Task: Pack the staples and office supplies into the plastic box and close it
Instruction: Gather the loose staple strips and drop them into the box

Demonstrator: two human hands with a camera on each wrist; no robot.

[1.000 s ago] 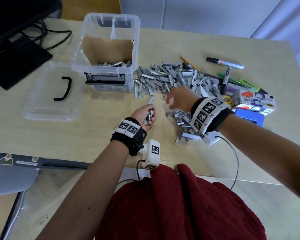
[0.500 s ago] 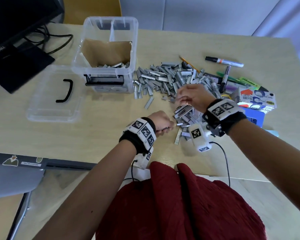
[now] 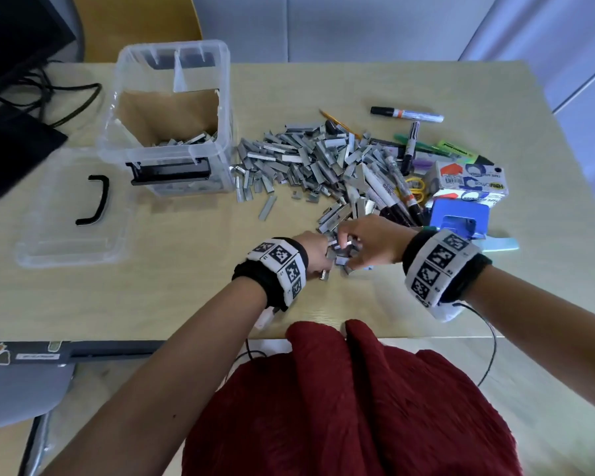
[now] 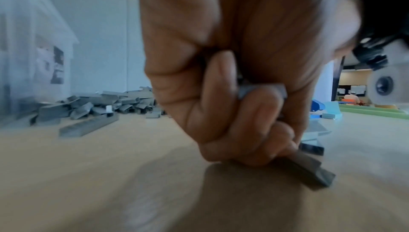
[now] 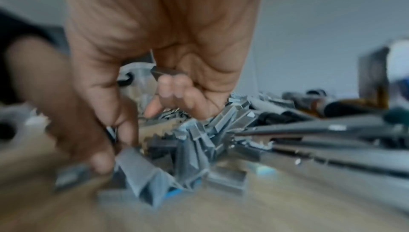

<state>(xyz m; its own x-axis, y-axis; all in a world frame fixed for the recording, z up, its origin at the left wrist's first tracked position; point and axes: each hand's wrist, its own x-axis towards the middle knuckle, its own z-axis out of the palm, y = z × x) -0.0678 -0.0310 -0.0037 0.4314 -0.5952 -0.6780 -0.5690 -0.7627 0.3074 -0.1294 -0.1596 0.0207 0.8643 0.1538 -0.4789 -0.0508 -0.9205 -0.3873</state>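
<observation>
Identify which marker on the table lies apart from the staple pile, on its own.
The black-capped marker with the orange band, lying crosswise at the far edge of the clutter. The other markers sit in or against the staples.

Your pale wooden table (image 3: 186,297) carries a clear plastic box (image 3: 172,173) far left, its lid (image 3: 49,235) beside it, a staple pile (image 3: 299,159) mid-table, markers (image 3: 406,115) and cartons (image 3: 471,180) right.
</observation>
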